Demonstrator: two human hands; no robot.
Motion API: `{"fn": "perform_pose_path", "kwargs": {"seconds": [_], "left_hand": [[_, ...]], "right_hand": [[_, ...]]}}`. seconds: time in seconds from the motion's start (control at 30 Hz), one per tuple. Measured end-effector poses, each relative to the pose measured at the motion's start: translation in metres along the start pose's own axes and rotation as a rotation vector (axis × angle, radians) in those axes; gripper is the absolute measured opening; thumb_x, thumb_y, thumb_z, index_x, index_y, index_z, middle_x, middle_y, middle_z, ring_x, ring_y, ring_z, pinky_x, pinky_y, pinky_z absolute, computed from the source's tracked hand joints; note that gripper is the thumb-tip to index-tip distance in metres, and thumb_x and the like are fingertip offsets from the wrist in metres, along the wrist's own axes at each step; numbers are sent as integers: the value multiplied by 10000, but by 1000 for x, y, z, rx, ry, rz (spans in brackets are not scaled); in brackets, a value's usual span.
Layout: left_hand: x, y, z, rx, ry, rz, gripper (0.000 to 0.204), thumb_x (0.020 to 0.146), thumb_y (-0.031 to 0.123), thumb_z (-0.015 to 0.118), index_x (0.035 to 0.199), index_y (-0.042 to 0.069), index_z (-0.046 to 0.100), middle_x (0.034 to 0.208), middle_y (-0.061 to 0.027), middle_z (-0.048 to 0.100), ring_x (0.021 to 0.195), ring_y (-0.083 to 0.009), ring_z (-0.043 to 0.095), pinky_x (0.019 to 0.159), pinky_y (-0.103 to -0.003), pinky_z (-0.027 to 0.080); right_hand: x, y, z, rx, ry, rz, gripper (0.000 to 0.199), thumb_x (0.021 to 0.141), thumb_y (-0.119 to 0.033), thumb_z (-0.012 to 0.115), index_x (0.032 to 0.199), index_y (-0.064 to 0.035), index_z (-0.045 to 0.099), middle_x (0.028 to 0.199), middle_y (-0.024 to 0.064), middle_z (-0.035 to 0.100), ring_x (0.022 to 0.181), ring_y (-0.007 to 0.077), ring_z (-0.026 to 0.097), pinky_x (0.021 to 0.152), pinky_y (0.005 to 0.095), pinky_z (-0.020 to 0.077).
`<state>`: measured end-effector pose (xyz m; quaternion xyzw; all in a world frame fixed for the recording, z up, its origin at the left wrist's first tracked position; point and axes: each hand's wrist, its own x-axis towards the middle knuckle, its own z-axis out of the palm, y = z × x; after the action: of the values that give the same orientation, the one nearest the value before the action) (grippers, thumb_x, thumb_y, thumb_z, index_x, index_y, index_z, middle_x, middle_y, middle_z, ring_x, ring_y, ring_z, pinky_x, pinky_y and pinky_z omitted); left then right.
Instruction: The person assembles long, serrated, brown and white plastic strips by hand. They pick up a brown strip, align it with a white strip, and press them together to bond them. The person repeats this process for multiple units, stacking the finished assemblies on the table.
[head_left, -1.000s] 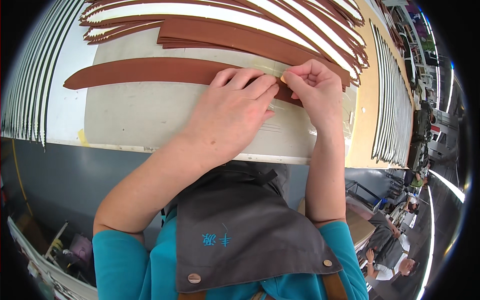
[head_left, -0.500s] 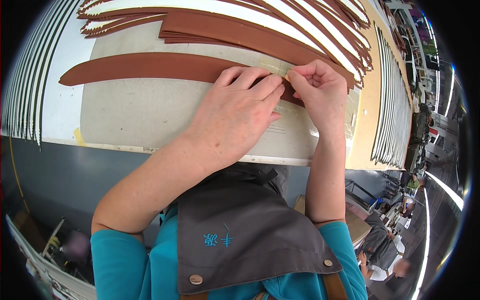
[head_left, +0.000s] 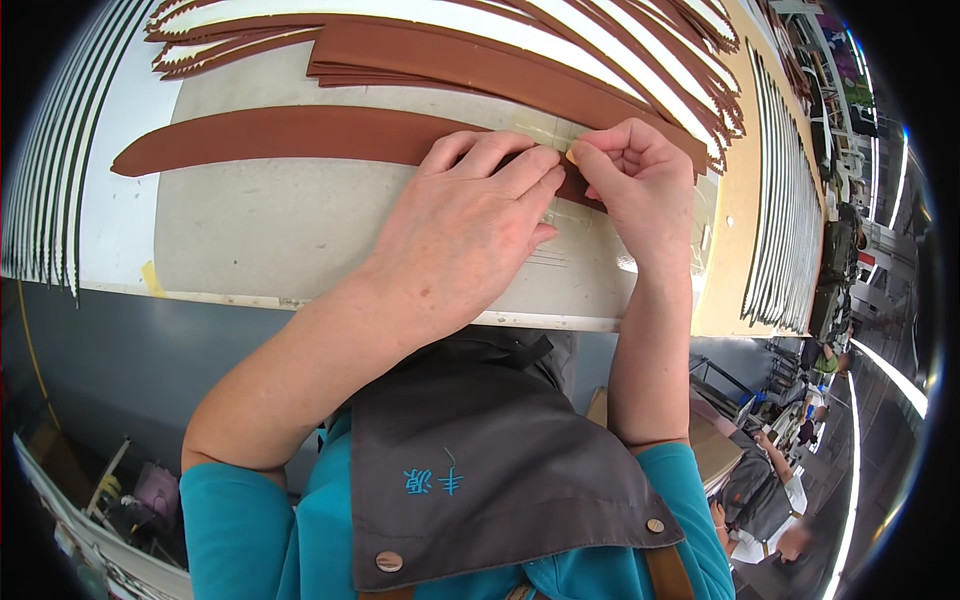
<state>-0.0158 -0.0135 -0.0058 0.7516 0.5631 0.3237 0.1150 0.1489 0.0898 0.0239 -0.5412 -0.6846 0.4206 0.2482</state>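
A long brown strip (head_left: 270,135), which looks like leather, lies across the grey board (head_left: 290,215), its tapered end pointing left. My left hand (head_left: 450,225) rests palm down over the strip's right part, its fingers stretched forward and slightly bent, some tips hidden. Just right of those fingertips, my right hand (head_left: 640,185) pinches a small pale yellow piece (head_left: 571,156) between thumb and forefinger at the strip. What exactly the piece is cannot be made out. The strip's right end runs beneath my right hand.
A stack of brown strips (head_left: 430,65) lies beyond the work, with more zigzag-edged brown pieces (head_left: 690,100) behind it. Narrow dark-edged strips stand in rows at the left (head_left: 50,190) and right (head_left: 780,210). Clear tape (head_left: 545,125) is on the board. People sit at the lower right.
Both hands keep almost the same place and grip. The pale yellow piece shows a little more at my right fingertips. The view has shifted slightly.
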Motion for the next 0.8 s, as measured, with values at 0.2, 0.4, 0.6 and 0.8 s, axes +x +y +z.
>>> {"fn": "perform_pose_path", "kwargs": {"seconds": [0.2,0.4,0.6,0.8], "left_hand": [[1,0,0,-5,-4,-2,417,903,215,719,1280,47,659,1323,-32,614,1269,-225,527,1073,-415,411],[1,1,-1,-10,-5,-13,403,900,210,721,1263,46,663,1322,-31,619,1272,-227,533,1076,-419,412],[0,-1,0,-58,27,-21,366,902,182,716,1239,43,679,1311,-36,641,1266,-237,552,1075,-430,420],[-1,-2,1,-70,46,-25,363,908,170,711,1245,38,682,1314,-43,654,1263,-250,559,1076,-437,422]], "right_hand": [[1,2,3,-87,75,-77,58,896,-23,749,922,8,707,803,18,708,647,31,607,578,185,492],[-7,-17,-16,333,193,-197,204,934,-38,725,1116,53,711,868,40,723,666,57,586,613,187,469],[-19,-6,-33,446,24,-115,211,961,-47,697,1148,50,701,957,67,742,717,61,597,650,187,469],[-24,-2,-17,310,-31,34,211,940,-8,708,1143,49,696,951,68,734,758,85,630,702,213,507]]}}
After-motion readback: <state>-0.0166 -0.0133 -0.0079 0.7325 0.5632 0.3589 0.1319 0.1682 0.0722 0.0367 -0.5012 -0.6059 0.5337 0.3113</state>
